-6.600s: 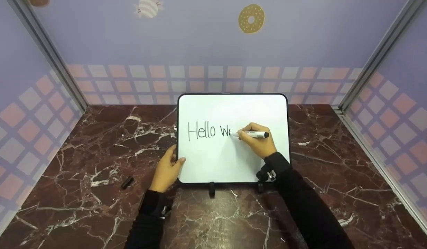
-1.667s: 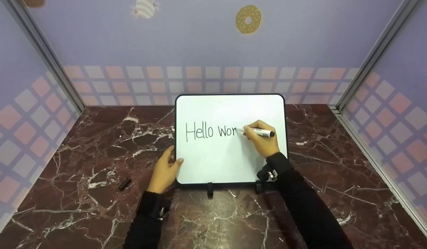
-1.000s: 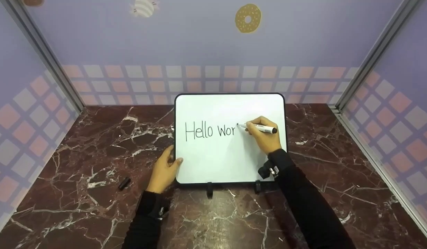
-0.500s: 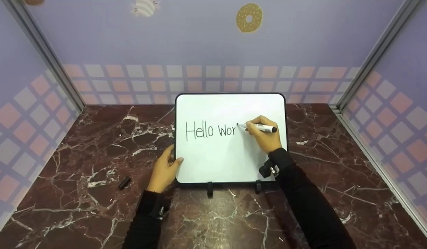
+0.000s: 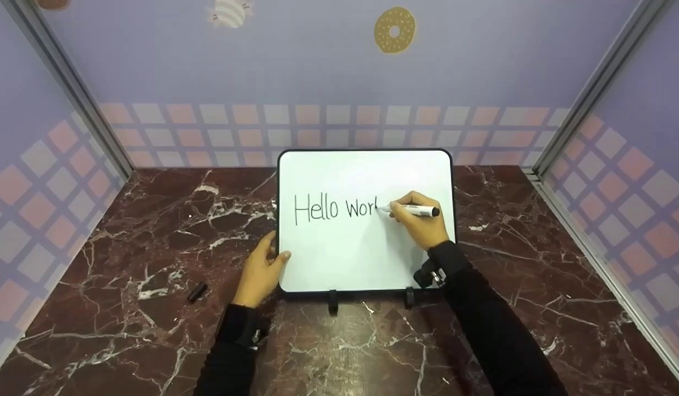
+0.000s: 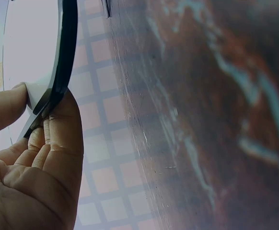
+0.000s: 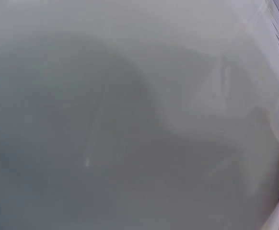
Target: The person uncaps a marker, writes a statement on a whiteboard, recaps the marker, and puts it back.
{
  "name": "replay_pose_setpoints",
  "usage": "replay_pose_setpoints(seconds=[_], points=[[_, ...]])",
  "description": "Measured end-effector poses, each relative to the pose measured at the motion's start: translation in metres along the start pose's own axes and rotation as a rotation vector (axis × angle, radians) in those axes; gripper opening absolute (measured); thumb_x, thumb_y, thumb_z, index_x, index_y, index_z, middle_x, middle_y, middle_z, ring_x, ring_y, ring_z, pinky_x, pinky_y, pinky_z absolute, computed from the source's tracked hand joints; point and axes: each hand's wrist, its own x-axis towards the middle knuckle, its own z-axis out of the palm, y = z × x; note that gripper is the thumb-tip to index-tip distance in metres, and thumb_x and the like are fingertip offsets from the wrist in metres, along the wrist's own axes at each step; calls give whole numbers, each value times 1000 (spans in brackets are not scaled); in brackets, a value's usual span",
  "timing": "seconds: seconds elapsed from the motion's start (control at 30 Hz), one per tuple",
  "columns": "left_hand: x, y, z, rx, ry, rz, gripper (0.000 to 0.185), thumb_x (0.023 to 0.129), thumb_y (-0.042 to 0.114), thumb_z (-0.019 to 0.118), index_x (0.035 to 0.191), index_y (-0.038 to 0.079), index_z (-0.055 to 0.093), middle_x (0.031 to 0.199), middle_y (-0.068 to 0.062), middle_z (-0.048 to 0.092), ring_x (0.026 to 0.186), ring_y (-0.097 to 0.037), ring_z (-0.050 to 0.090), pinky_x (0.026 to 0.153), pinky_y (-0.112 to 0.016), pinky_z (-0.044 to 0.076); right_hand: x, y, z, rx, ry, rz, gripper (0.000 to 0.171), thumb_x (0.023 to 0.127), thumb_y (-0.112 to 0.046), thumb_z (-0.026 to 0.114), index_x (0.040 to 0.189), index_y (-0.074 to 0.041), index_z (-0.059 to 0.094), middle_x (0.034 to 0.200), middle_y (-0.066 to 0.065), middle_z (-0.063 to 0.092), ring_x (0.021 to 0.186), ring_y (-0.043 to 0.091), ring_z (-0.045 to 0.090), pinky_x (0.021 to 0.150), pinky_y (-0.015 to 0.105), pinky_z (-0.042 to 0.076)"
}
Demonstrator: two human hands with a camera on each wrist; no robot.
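A black-framed whiteboard (image 5: 366, 258) stands propped on the marble table and reads "Hello wor" plus a fresh upright stroke. My right hand (image 5: 421, 223) grips a white marker (image 5: 413, 210) with its tip on the board just right of the "r". My left hand (image 5: 260, 272) holds the board's lower left edge (image 6: 58, 76), thumb on the front and fingers behind. The right wrist view shows only the blank board surface (image 7: 130, 120), with a sliver of the hand at its right edge.
A small black marker cap (image 5: 197, 291) lies on the marble table (image 5: 152, 247) to the left of my left hand. Patterned walls with metal corner posts (image 5: 70, 88) close in the table at the back and both sides.
The marker tip has come down onto the board and drawn an upright stroke after "wor". Earlier the writing grew from "Hello w" to "Hello wor". The left hand has stayed on the edge.
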Motion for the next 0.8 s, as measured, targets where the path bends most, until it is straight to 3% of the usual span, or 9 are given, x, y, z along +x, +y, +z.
replay_pose_setpoints(seconds=[0.6, 0.8], points=[[-1, 0, 0, 7, -4, -5, 63, 98, 18, 58, 152, 2, 30, 128, -25, 58, 112, -39, 64, 90, -47, 56, -8, 4, -6, -18, -35, -17, 12, 89, -2, 67, 79, 5, 66, 73, 13, 71, 60, 3, 58, 58, 17, 46], [-1, 0, 0, 11, -3, 21, 62, 99, 16, 57, 152, 0, 29, 123, -25, 60, 110, -39, 65, 88, -47, 56, -8, 4, -6, 3, -34, -17, 12, 88, 0, 66, 81, 8, 66, 73, 15, 71, 59, 3, 59, 55, 17, 46]])
